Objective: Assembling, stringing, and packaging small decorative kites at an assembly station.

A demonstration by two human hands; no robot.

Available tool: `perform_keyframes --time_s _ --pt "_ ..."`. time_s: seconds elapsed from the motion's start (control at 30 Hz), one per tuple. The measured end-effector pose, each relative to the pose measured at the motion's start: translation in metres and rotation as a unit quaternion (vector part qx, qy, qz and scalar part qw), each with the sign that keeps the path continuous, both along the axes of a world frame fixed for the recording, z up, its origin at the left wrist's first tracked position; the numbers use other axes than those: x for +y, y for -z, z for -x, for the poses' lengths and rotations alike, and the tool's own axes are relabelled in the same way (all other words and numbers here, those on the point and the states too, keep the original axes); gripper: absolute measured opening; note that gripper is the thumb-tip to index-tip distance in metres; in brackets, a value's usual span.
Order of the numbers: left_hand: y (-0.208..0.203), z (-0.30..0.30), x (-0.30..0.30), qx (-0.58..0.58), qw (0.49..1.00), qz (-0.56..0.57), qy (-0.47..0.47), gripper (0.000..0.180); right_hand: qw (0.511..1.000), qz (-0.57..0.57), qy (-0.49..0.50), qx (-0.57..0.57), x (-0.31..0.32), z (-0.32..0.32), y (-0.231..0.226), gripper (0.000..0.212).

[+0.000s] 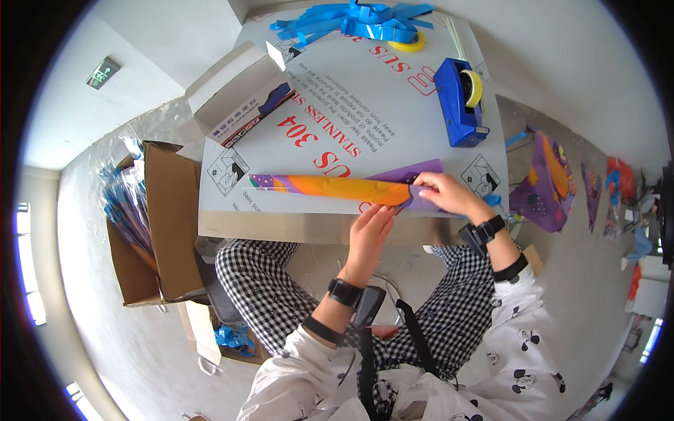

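A thin orange and purple printed sheet (337,186), folded or rolled into a long narrow strip, lies across the near part of the table. Thin pale sticks poke out of its left end. A flat purple flap (414,169) shows behind its right part. My right hand (453,195) pinches the strip's right end, thumb and fingers closed on it. Just left of it, my left hand (371,231) has its fingers together on the strip's near edge; its fingertips are partly hidden. Black bands circle both wrists.
On the film-covered table (267,151) stand a blue tape dispenser (456,105), an open white box (242,95) and a pile of blue strips (358,21) beside a yellow tape roll (408,43). A cardboard box (175,217) of wrapped pieces sits left. Printed purple sheets (544,186) hang right.
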State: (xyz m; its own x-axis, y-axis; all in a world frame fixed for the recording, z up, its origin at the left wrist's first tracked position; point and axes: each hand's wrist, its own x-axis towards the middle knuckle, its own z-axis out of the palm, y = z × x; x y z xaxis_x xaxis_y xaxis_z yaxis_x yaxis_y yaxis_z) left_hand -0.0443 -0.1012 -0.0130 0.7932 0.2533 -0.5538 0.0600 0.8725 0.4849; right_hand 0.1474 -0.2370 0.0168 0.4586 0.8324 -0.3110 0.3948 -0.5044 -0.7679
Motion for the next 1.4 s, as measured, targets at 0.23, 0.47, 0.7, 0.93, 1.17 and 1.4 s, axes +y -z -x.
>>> perform_keyframes --time_s 0.23,0.47,0.7,0.93,1.17,1.4 --pt "-0.013 0.016 -0.003 -0.049 0.986 0.063 -0.149 0.024 0.980 -0.084 0.073 0.167 0.000 0.095 -0.034 0.016" --pt "-0.112 0.066 0.019 -0.107 0.972 -0.095 -0.187 0.035 0.917 -0.224 0.149 -0.295 0.017 0.165 -0.117 0.055" --pt "-0.170 0.116 0.011 -0.158 0.953 -0.098 -0.241 0.031 0.912 -0.202 -0.001 -0.357 0.018 0.248 -0.157 0.044" --pt "-0.186 0.153 0.005 -0.148 0.956 -0.032 -0.251 0.034 0.894 -0.213 0.033 -0.392 0.022 0.298 -0.156 0.041" --pt "-0.194 0.188 0.014 -0.165 0.957 -0.179 -0.155 0.043 0.989 -0.123 0.028 0.076 0.023 0.261 -0.198 0.022" --pt "-0.186 0.180 0.009 -0.142 0.960 -0.142 -0.196 0.034 0.957 -0.045 -0.121 0.258 0.045 0.222 -0.190 0.034"
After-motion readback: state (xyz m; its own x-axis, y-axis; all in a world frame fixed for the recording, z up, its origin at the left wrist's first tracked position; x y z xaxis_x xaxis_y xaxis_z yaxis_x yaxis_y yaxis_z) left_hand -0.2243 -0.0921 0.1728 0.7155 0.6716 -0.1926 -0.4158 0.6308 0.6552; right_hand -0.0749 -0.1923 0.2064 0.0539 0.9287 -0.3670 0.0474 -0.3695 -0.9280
